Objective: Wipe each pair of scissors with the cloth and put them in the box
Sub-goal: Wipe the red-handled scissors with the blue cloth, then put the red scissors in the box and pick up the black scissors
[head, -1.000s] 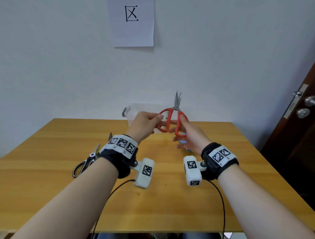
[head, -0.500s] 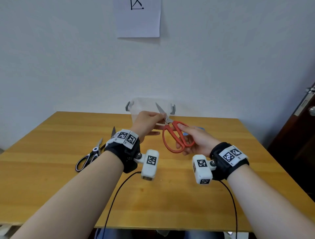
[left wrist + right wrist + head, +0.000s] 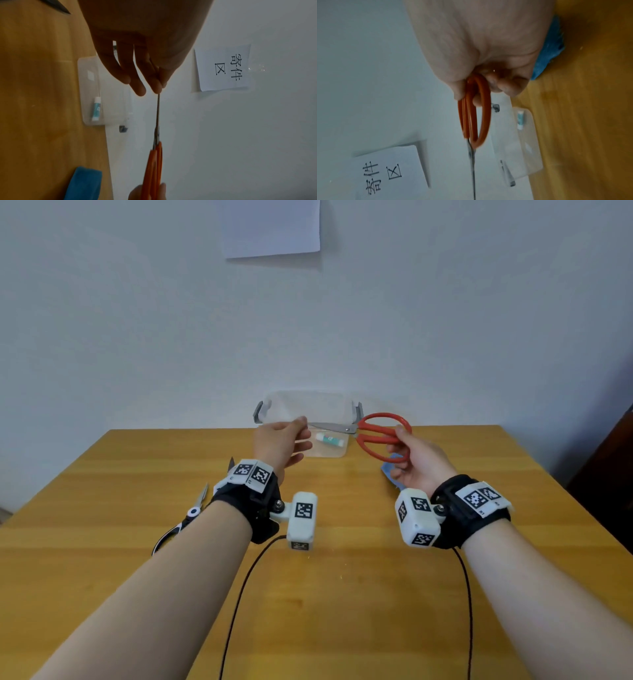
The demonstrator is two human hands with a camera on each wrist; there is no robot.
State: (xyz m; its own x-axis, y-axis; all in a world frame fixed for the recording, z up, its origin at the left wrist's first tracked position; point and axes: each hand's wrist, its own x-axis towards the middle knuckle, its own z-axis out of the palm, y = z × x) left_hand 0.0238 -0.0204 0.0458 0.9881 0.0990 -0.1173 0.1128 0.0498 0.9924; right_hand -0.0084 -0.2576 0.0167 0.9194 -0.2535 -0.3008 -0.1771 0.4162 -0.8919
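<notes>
Red-handled scissors hang level above the table, blades pointing left over the clear plastic box. My right hand grips the red handle loops. My left hand pinches the blade tip between thumb and fingertips. The blue cloth lies on the table under my right hand, mostly hidden; it also shows as a blue cloth in the left wrist view. Black-handled scissors lie on the table at the left, partly behind my left wrist.
The box stands at the table's far edge against the white wall and holds a small white and teal tube. A paper sheet hangs on the wall above. A dark door is at the right.
The red scissors swung from upright to level, blades now pointing left over the box. My right hand carried the handles to the right, and my left hand went from the handle to the blade tip.
</notes>
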